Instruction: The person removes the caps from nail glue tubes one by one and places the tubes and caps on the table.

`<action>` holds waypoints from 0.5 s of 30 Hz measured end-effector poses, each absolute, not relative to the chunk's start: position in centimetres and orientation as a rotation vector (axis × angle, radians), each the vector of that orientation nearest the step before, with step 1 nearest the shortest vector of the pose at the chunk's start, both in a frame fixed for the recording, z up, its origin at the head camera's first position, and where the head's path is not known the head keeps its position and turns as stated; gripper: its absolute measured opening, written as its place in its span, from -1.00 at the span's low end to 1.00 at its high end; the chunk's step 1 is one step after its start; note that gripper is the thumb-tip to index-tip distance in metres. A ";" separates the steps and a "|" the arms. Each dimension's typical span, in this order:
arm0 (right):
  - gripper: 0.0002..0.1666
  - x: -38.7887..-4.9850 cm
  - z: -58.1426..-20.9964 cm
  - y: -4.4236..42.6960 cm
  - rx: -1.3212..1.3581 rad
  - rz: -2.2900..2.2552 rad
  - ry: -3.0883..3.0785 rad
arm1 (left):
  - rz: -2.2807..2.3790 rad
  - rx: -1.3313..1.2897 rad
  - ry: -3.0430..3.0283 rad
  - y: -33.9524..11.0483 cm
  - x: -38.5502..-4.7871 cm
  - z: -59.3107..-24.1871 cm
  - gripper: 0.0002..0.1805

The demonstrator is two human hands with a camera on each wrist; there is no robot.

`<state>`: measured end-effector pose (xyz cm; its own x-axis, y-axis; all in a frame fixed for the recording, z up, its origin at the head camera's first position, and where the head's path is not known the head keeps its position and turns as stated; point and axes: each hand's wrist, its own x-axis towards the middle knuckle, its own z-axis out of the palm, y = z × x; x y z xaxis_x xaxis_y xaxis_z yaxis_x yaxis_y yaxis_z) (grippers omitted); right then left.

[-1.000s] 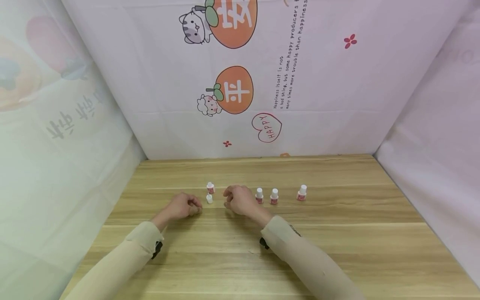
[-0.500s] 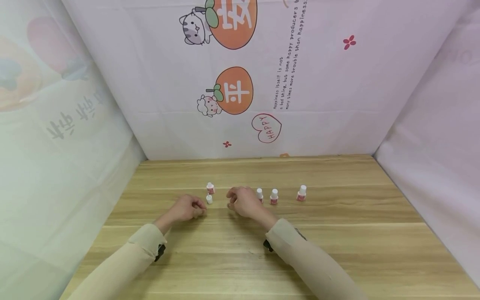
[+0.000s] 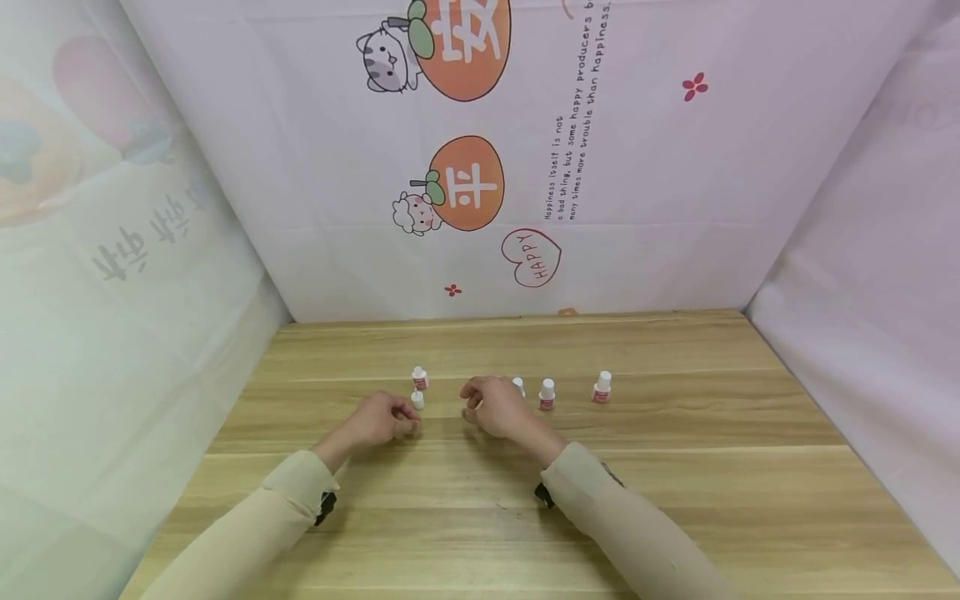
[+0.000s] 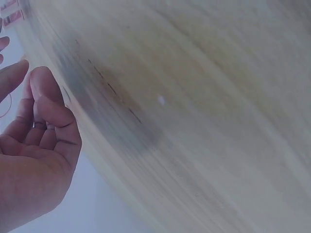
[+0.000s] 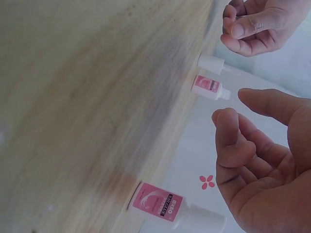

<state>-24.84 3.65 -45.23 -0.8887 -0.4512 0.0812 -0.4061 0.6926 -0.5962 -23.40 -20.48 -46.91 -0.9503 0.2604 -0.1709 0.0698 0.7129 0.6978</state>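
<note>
In the head view, my left hand hovers low over the table, fingers loosely bent, with nothing visible between them. Just past its fingertips stands a white cap, and behind that an uncapped nail glue bottle with a pink label. My right hand is to the right of these, thumb and index finger apart, holding nothing. It partly hides a capped glue bottle. The right wrist view shows the white cap beside the uncapped bottle, and a capped bottle nearer.
Two more capped glue bottles, one close by and another farther right, stand upright on the wooden table. A printed white cloth rises along the back edge, with similar cloth at both sides.
My left hand has shifted right, closer to the white cap. My right hand has drawn slightly right and nearer to me, covering more of one capped bottle. The bottles have stayed put.
</note>
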 end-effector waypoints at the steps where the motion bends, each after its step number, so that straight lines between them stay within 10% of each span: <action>1: -0.74 -24.8 -45.2 3.7 -0.718 -0.969 2.823 | 1.072 0.267 2.665 -20.4 -23.4 -46.9 -0.92; 15: -0.75 -24.1 -44.8 4.8 -0.718 -0.995 2.852 | 1.099 0.427 2.671 -18.9 -23.4 -46.8 -0.87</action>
<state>-24.13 4.75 -44.78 -0.8925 -0.4364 0.1141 -0.4127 0.6878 -0.5972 -23.44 -18.94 -46.77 -0.9332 0.3471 -0.0930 0.1811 0.6780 0.7123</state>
